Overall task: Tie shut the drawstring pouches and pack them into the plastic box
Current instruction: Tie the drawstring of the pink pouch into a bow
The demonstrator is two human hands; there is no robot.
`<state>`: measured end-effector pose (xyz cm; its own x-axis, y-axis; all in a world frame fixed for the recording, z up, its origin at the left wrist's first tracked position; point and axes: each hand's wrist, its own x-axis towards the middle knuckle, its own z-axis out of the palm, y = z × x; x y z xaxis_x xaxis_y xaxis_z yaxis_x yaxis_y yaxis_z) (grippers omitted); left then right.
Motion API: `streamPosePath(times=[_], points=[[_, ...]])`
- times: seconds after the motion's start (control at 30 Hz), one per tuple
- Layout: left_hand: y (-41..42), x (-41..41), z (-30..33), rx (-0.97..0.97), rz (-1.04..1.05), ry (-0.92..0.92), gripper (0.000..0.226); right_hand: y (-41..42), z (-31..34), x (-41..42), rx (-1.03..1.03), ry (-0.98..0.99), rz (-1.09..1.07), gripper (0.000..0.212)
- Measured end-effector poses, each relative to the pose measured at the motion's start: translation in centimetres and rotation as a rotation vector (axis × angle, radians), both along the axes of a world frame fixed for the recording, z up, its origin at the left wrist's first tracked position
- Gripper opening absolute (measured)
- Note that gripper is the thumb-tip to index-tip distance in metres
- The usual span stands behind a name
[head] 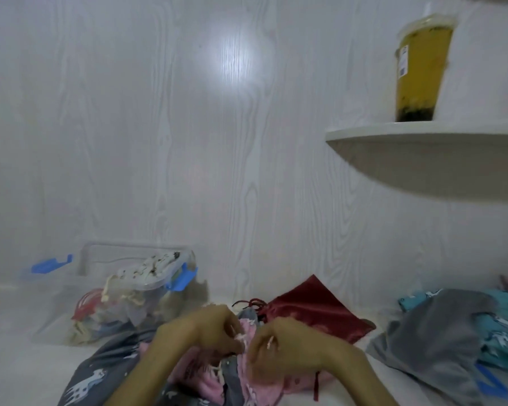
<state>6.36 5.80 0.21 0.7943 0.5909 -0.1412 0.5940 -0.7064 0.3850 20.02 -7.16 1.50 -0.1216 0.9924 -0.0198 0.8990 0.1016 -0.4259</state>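
Single head-mounted wide-angle view, taken from the person's own position and facing forward toward a white wood-grain wall (188, 142), pitched only slightly downward, so the wall fills most of the frame. The work surface occupies the bottom band; the left hand (206, 332) and right hand (279, 342) sit near the lens at the lower centre edge. The plastic box (123, 288) lies farther off at left, against the wall. A shelf (423, 148) projects at upper right, seen from below. Edges bow and blur.

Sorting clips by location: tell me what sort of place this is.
Probably a home room, not a workshop: white wood-grain wall, a drink cup on a small wall shelf, printed fabric pouches on a white surface.
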Motion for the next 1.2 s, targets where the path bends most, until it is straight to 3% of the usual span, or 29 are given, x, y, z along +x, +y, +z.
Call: streamPosePath(times=[0.1, 0.23, 0.33, 0.4, 0.47, 0.57, 0.6, 0.67, 0.8, 0.87, 0.93, 1.0, 1.1, 1.2], points=[[1.0, 0.8, 0.4, 0.011, 0.029, -0.139, 0.015, 0.5, -0.7, -0.9, -0.071, -0.103, -0.067, 0.024], [1.9, 1.7, 1.4, -0.090, 0.162, -0.349, 0.019, 1.3, -0.7, -0.2, 0.106, -0.190, -0.215, 0.011], [2.0, 2.2, 1.6, -0.166, 0.314, -0.580, 0.023, 1.0, 0.6, 2.5, 0.208, -0.039, -0.338, 0.015], [1.9, 2.4, 1.3, -0.227, 0.387, -0.779, 0.020, 0.8, 1.5, 4.2, 0.347, 0.111, -0.411, 0.024], [1.2, 2.7, 1.1, -0.286, 0.392, -0.937, 0.014, 0.9, 1.6, 5.4, 0.544, 0.129, -0.499, 0.018], [0.7, 3.6, 1.0, -0.187, 0.413, -1.034, 0.010, 1.8, 0.9, 5.5, 0.745, 0.110, -0.599, 0.023], [0.6, 3.8, 1.3, -0.181, 0.407, -1.072, 0.018, 2.1, 0.7, 5.4, 0.798, 0.123, -0.604, 0.024], [0.6, 3.8, 2.1, -0.192, 0.332, -1.185, 0.032, 2.2, 0.8, 5.1, 0.965, 0.185, -0.560, 0.022], [-0.2, 3.9, 4.0, -0.081, 0.175, -1.438, 0.018, 2.4, 2.1, 5.7, 1.316, 0.108, -0.384, 0.019], [0.6, 4.5, 4.2, -0.168, 0.222, -1.407, 0.016, 3.4, 3.0, 6.9, 1.233, 0.130, -0.393, 0.017], [2.2, 5.4, 4.5, -0.318, 0.306, -1.231, 0.016, 4.9, 3.9, 8.5, 1.019, 0.196, -0.447, 0.016], [3.3, 6.2, 5.4, -0.365, 0.338, -1.103, 0.015, 6.0, 4.6, 9.7, 0.936, 0.244, -0.492, 0.015], [3.7, 7.1, 6.9, -0.250, 0.303, -1.144, 0.020, 6.1, 5.4, 9.9, 1.035, 0.365, -0.539, 0.015], [2.5, 6.5, 6.5, 0.075, 0.331, -1.040, 0.021, 4.7, 4.4, 9.7, 0.965, 0.411, -0.575, 0.016]])
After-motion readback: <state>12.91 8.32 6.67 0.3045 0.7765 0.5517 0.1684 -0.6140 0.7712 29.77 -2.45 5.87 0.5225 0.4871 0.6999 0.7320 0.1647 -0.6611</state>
